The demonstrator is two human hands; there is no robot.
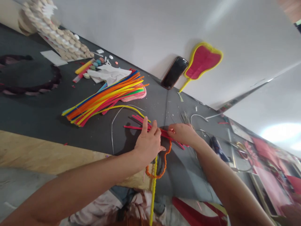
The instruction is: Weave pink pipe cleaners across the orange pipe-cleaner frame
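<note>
A small bunch of red-pink pipe cleaners (166, 134) lies across the dark table under both hands. My left hand (148, 142) is bent over its left part, fingers curled down onto it. At the right part, my right hand (182, 133) pinches the bunch between thumb and fingers. A twisted orange pipe cleaner (166, 161) hangs in a loop below the hands. Crossing that loop, a twisted yellow stem (153, 191) runs down toward my lap; its upper end is hidden by my left hand. A loose yellow pipe cleaner (128, 107) arcs in from the left.
A thick bundle of coloured pipe cleaners (105, 100) lies to the left. A phone (175, 72) and a red shape with yellow edging (203, 61) lean against the wall. Wires (184, 117), scissors (242, 149), a dark headband (55, 78) and a textured cream piece (63, 40) lie around.
</note>
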